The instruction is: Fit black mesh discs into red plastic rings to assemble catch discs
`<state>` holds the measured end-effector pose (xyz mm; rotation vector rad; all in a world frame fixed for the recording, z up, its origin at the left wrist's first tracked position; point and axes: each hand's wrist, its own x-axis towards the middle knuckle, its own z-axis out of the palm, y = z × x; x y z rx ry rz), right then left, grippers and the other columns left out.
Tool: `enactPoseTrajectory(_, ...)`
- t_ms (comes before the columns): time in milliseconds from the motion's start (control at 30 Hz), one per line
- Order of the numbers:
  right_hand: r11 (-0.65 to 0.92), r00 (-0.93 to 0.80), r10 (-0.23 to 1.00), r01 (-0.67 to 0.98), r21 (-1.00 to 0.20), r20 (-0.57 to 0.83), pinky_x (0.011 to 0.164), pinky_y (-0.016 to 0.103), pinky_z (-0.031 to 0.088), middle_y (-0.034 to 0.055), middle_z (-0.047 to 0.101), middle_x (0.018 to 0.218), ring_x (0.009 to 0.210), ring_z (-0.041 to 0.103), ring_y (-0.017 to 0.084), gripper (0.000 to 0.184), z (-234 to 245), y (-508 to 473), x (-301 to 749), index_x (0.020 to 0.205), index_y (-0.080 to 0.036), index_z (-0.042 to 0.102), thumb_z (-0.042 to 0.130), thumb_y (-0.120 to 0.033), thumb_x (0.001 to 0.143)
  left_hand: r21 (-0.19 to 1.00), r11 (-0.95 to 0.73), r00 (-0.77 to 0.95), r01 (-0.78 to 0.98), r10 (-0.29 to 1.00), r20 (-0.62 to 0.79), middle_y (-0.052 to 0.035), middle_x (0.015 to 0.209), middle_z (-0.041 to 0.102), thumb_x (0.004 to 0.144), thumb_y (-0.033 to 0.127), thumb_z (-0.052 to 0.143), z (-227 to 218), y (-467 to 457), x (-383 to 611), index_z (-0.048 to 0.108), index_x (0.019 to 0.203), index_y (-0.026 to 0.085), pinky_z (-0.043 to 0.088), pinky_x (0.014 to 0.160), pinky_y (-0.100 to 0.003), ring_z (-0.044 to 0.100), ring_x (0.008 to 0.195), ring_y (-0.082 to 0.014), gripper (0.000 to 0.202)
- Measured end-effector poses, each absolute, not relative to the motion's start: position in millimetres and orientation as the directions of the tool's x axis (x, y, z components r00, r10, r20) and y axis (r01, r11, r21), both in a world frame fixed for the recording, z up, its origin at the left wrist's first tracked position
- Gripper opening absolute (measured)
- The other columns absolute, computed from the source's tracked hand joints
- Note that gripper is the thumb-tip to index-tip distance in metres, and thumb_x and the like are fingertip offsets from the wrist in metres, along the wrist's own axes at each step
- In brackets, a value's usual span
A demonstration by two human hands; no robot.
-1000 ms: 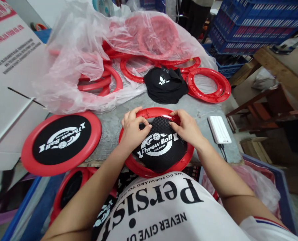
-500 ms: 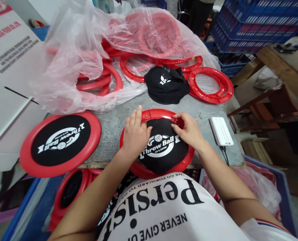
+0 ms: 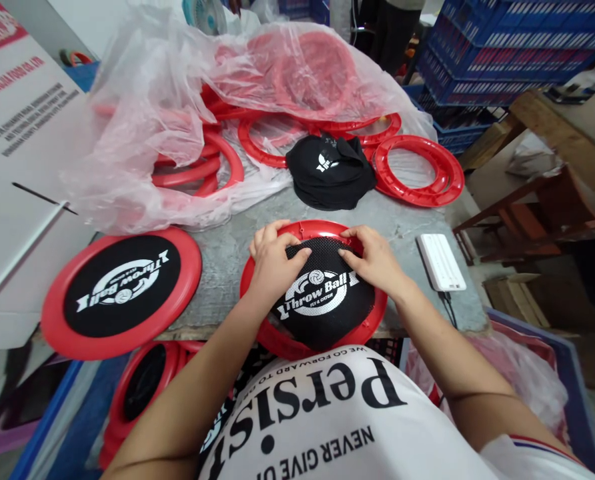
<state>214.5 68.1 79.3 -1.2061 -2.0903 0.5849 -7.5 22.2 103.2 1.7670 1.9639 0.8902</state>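
Observation:
A black mesh fabric disc (image 3: 327, 307) printed "Throw Ball" lies over a red plastic ring (image 3: 317, 229) at the table's front edge. My left hand (image 3: 275, 263) is curled at the ring's upper left, with its thumb on the fabric edge. At the upper right, my right hand (image 3: 375, 260) pinches the fabric edge against the ring between thumb and fingers. The fingertips of both hands are partly hidden. A stack of black fabric discs (image 3: 330, 175) sits just beyond them. To the left lies a red-rimmed throw disc (image 3: 122, 293) with a black printed centre.
Clear plastic bags (image 3: 142, 133) with several red rings cover the back of the table (image 3: 257, 213). Loose rings (image 3: 422, 197) lie back right, near a white power bank (image 3: 440, 262) with a cable. Blue crates (image 3: 477, 60) stand behind; a carton (image 3: 22, 167) is at left.
My left hand has gone from lying nearly flat over the ring to curling its fingers at the fabric edge. My right hand keeps its pinch, with little shift.

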Motion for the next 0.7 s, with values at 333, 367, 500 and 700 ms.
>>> enactPoseTrajectory(333,0.582,-0.51,0.8,0.532,-0.614,0.316,0.106,0.053,0.046,0.0098,0.067,0.127,0.118,0.058,0.03,0.006,114.3,82.8,183.7,0.091,-0.022,0.068,0.068,-0.02,0.085,0.672,0.005,-0.193,0.74,0.96,0.204,-0.0023,0.133,0.066,0.087,0.022,0.068,108.3,20.7,5.2,0.063,0.078,0.024,0.037,0.113,-0.05,0.052,0.129,-0.0282,0.011)
enactPoseTrajectory(367,0.571,-0.516,0.805,0.539,-0.618,0.294,0.106,0.053,0.045,0.0095,0.067,0.127,0.117,0.058,0.03,0.005,114.8,84.1,181.3,0.088,-0.022,0.068,0.069,-0.019,0.084,0.669,0.009,-0.196,0.743,0.959,0.204,-0.0024,0.133,0.066,0.087,0.021,0.068,108.6,20.1,5.5,0.063,0.078,0.024,0.037,0.113,-0.05,0.052,0.129,-0.0283,0.011)
enactPoseTrajectory(500,0.532,-0.512,0.823,0.541,-0.651,0.247,0.104,0.051,0.045,0.0081,0.068,0.123,0.113,0.058,0.028,0.008,114.6,87.3,177.2,0.078,-0.021,0.065,0.068,-0.015,0.081,0.669,0.029,-0.206,0.743,0.96,0.187,-0.0028,0.134,0.066,0.085,0.019,0.068,110.9,18.8,5.4,0.063,0.077,0.023,0.036,0.113,-0.051,0.051,0.131,-0.0288,0.01)
enactPoseTrajectory(700,0.507,-0.469,0.843,0.534,-0.676,0.262,0.101,0.049,0.046,0.0064,0.07,0.116,0.107,0.059,0.027,0.011,115.8,85.8,179.0,0.074,-0.022,0.063,0.067,-0.014,0.082,0.652,-0.007,-0.172,0.758,0.962,0.21,-0.0037,0.135,0.065,0.082,0.023,0.074,115.9,18.6,8.8,0.064,0.076,0.024,0.037,0.113,-0.053,0.051,0.132,-0.0308,0.011)
